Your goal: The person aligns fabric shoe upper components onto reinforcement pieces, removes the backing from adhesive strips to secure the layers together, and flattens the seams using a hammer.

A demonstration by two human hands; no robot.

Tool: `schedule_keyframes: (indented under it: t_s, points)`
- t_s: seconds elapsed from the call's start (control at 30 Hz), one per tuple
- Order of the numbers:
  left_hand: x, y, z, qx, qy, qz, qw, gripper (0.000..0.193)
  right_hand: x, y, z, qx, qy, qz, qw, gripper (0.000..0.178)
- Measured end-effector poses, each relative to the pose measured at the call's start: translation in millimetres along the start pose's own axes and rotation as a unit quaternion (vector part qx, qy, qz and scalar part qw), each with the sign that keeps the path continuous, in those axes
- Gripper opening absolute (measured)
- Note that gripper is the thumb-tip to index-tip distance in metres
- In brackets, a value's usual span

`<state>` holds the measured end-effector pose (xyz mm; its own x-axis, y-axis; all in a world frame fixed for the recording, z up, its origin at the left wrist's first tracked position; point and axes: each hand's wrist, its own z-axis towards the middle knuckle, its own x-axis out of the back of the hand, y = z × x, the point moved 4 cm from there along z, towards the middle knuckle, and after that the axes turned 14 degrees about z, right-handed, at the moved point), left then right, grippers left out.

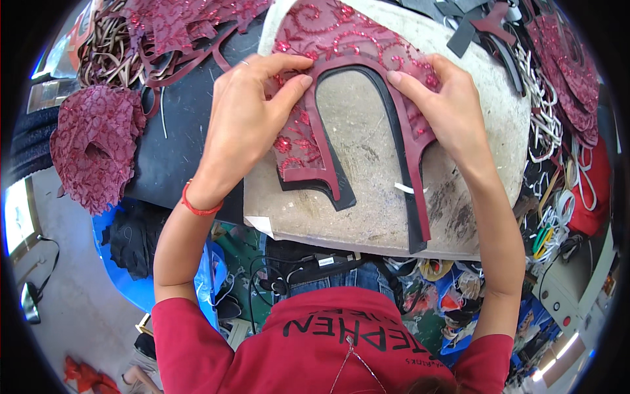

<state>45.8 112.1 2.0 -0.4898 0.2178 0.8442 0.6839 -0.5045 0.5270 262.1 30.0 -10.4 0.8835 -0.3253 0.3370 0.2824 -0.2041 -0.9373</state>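
Observation:
A dark red shoe upper (328, 29) of sequined lace mesh lies on a pale worktop slab (361, 125). Smooth maroon trim (357, 61) borders its U-shaped opening, and black lining (341, 197) shows along the inner edge. My left hand (252, 108) pinches the upper at the left of the curve, thumb and forefinger on the trim and lace. On the curve's other side, my right hand (449, 105) holds it with the thumb on the trim and fingers on the mesh. A long strap (418, 210) of the upper runs toward me, with a small white mark across it.
More red lace pieces (98, 144) hang at the left, beside a heap of thin straps (108, 49). A stack of lace uppers (567, 72) sits far right near white cords (541, 125). Black pieces (495, 39) rest on the slab's far right. Below left stands a blue bin (118, 269).

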Motion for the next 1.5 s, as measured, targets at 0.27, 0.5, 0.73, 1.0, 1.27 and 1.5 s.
schedule_keyframes:
  t_s: [0.27,0.5,0.73,1.0,1.27,1.5]
  points:
    - [-26,54,0,-0.339,-0.028,0.191,0.921,0.06,9,-3,7,0.036,0.015,-0.117,0.992,0.059]
    - [-27,58,-5,-0.322,-0.03,0.202,0.925,0.056,10,-3,-95,-0.174,0.067,0.249,0.95,0.065]
    - [-30,65,-8,-0.348,-0.012,0.243,0.905,0.044,7,-7,-112,-0.197,0.061,0.244,0.948,0.046]
    - [-40,93,-9,-0.255,0.002,0.277,0.926,0.047,6,-3,-101,-0.112,0.045,0.037,0.992,0.034]
    - [-49,91,-9,-0.267,0.05,0.26,0.926,0.05,9,-1,-145,-0.246,0.073,0.266,0.929,0.022]
    - [-45,90,-12,-0.278,0.067,0.26,0.922,0.049,44,5,-190,-0.243,0.134,0.205,0.939,0.017]
